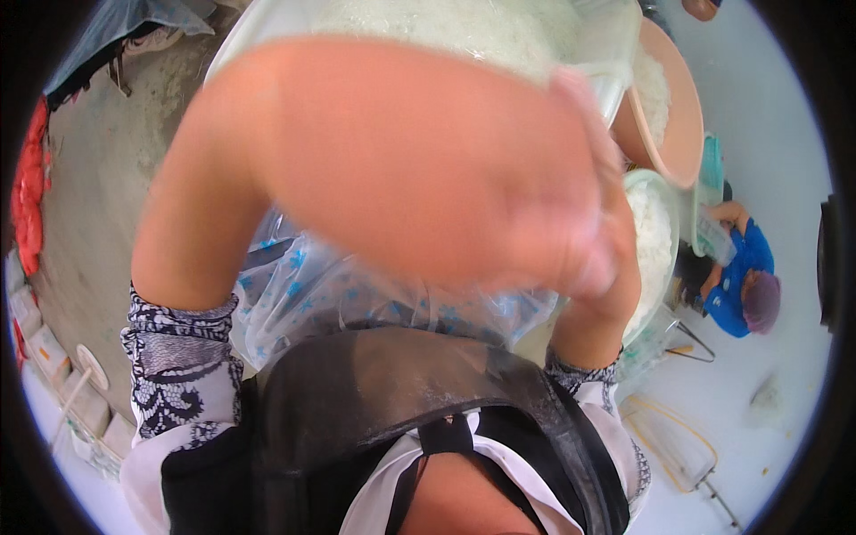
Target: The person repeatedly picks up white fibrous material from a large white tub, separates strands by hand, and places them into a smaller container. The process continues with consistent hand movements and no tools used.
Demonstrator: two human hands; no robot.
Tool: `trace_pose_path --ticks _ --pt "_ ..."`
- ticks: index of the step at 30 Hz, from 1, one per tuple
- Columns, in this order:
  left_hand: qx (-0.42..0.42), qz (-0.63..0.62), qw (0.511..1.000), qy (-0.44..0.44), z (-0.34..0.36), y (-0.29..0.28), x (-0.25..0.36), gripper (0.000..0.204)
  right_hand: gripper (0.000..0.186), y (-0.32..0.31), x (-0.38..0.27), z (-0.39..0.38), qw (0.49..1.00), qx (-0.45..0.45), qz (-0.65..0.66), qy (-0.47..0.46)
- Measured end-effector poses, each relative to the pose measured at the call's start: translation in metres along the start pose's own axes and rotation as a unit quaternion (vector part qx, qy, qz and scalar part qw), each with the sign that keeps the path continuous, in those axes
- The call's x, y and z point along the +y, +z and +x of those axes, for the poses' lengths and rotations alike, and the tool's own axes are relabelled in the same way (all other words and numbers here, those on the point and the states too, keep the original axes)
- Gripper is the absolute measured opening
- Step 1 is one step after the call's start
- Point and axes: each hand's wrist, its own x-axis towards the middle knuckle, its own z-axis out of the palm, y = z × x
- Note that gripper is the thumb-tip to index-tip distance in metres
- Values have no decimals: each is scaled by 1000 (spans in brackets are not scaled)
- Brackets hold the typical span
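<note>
My left forearm sweeps across the middle of the view, badly smeared by motion, with my left hand [544, 187] over my right hand [606, 241]. They appear to meet; the fingers are too blurred to read, and I cannot make out anything between them. Behind them is a white tray [481, 27] of pale, whitish material under clear film. Just right of my hands sit a pink tub [678, 134] and a pale green bowl [653, 250], each holding white material. Below my forearm is clear plastic sheeting [303, 303] with blue flowers.
A co-worker [744, 276] in blue works at the right beside a teal container [711, 160]. A wire strainer [664, 432] lies at lower right, near a metal-handled tool [691, 343]. At left are a concrete floor [107, 196], red bundled material [31, 178] and pale blocks [67, 383].
</note>
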Motion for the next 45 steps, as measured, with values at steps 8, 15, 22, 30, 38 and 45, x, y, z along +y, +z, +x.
trace_pose_path --ticks 8,15,22,30,38,45 --pt "460 -33 887 7 40 31 -71 31 38 13 11 5 850 315 379 184" --pt "487 88 863 100 72 104 -97 20 20 18 15 -6 864 327 163 348" --pt "135 -187 972 -43 75 56 -60 30 17 7 17 -25 785 398 378 287" --pt "214 -347 900 -154 54 51 -22 21 14 -47 7 -24 989 76 -6 125" --pt "76 200 964 159 55 22 -47 17 12 -40 -12 -42 976 34 18 215" --pt "358 -512 772 120 92 70 -58 29 28 -29 11 -25 823 419 325 206"
